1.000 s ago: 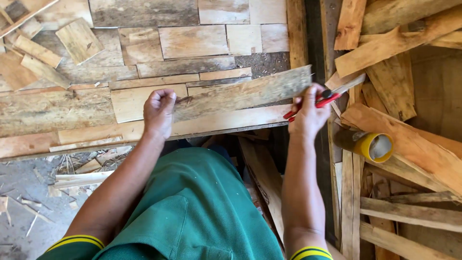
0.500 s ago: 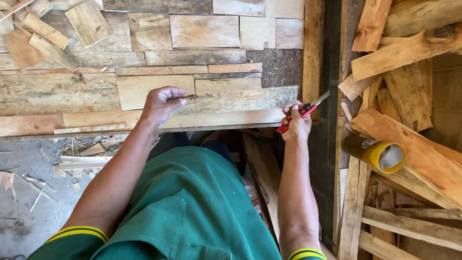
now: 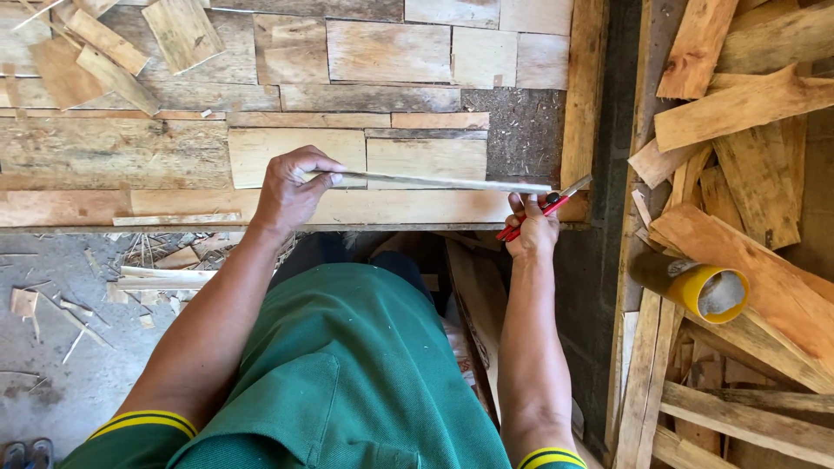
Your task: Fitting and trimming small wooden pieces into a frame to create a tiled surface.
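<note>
Left hand [image 3: 291, 191] holding thin wood strip [image 3: 434, 181], right hand [image 3: 532, 227] gripping red pencil [image 3: 543, 208], yellow tube [image 3: 695, 285] open-ended

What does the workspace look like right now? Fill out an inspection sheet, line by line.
Surface: patchwork wooden panel of flat boards, with one unfilled dark gap near its right edge.
Job's things: thin wood strip held on edge across the panel; red-handled utility knife at its right end.
Clutter: loose offcuts on the panel's upper left; heap of scrap boards at right with a yellow tape roll among them.
Grippers: left hand grips the strip's left end; right hand holds the knife.
Cables: nothing seen.
Surroundings: concrete floor with splinters; the person wears green clothing.
</note>
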